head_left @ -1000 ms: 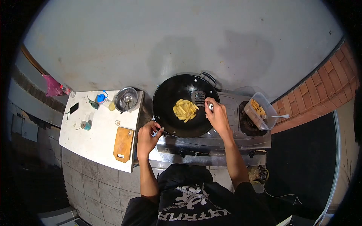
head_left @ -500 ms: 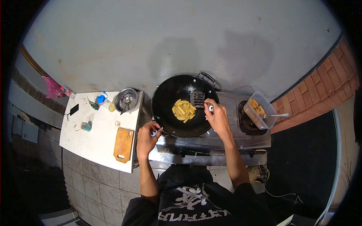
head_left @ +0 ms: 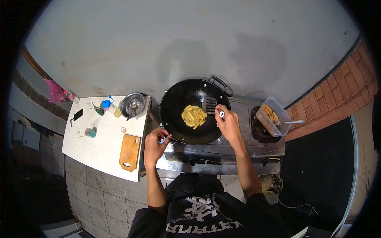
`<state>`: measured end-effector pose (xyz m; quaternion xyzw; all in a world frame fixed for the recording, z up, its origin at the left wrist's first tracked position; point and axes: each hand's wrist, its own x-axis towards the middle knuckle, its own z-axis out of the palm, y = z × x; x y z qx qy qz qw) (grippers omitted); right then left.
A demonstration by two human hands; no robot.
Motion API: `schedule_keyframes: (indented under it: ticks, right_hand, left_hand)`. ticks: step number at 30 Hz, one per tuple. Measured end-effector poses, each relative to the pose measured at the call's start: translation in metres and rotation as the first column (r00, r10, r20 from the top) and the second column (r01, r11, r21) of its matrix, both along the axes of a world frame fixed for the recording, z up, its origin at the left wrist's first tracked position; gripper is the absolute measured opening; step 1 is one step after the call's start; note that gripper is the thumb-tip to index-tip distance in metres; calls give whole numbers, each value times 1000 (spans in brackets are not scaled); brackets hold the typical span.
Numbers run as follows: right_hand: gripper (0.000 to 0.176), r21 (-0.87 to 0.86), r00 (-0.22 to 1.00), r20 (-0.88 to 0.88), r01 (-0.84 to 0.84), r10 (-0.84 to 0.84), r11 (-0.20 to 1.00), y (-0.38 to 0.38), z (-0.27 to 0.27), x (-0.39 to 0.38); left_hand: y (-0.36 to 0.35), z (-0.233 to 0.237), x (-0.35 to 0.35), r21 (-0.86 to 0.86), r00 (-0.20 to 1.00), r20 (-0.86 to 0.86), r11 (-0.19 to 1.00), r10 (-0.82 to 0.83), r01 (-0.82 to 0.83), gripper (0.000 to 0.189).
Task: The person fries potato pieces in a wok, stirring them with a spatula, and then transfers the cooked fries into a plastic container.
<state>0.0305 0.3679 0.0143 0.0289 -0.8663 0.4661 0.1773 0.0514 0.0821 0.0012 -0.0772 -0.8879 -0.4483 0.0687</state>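
A black wok [head_left: 174, 89] sits on the stove with a heap of cut yellow potato fries [head_left: 193, 116] in its middle. My right hand [head_left: 228, 123] grips a slotted spatula [head_left: 209, 105] by its handle. The spatula's dark blade is tilted inside the wok, just right of the fries and apart from them. At the wok's lower left rim, my left hand [head_left: 156, 144] is closed with curled fingers around the near handle, which is mostly hidden by the hand.
On the right burner stands a clear plastic container [head_left: 274, 127] with fried pieces and a fork. To the left, a white table [head_left: 103, 146] carries a steel bowl [head_left: 133, 105], a cutting board [head_left: 129, 152], a phone [head_left: 78, 115] and jars. A wall rises behind the stove.
The spatula blade has shifted slightly right and down, a little farther from the fries. Both hands stay almost where they were.
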Motion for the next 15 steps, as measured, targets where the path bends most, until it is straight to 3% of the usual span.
schedule_keyframes:
  ticks: [4, 6, 10, 12, 15]
  right_hand:
    - [21, -4, 1000, -24, 5, -5, 1000, -1, 2, 0]
    - [15, 62, 987, -156, -37, 47, 997, -1, -5, -4]
    - [15, 81, 991, -129, -34, 45, 996, -1, -5, -5]
    - [21, 44, 1000, -11, -20, 21, 999, -4, 1, -3]
    - [19, 56, 999, -45, -2, 4, 998, -7, 2, -4]
  left_hand:
    - [1, 2, 0, -3, 1000, 21, 1000, 6, -6, 13]
    - [1, 2, 0, -5, 999, 37, 1000, 9, -9, 13]
    - [1, 2, 0, -10, 1000, 7, 1000, 4, -4, 13]
    - [1, 2, 1, -9, 1000, 15, 1000, 6, -6, 13]
    - [1, 3, 1, 0, 1000, 9, 1000, 7, -7, 13]
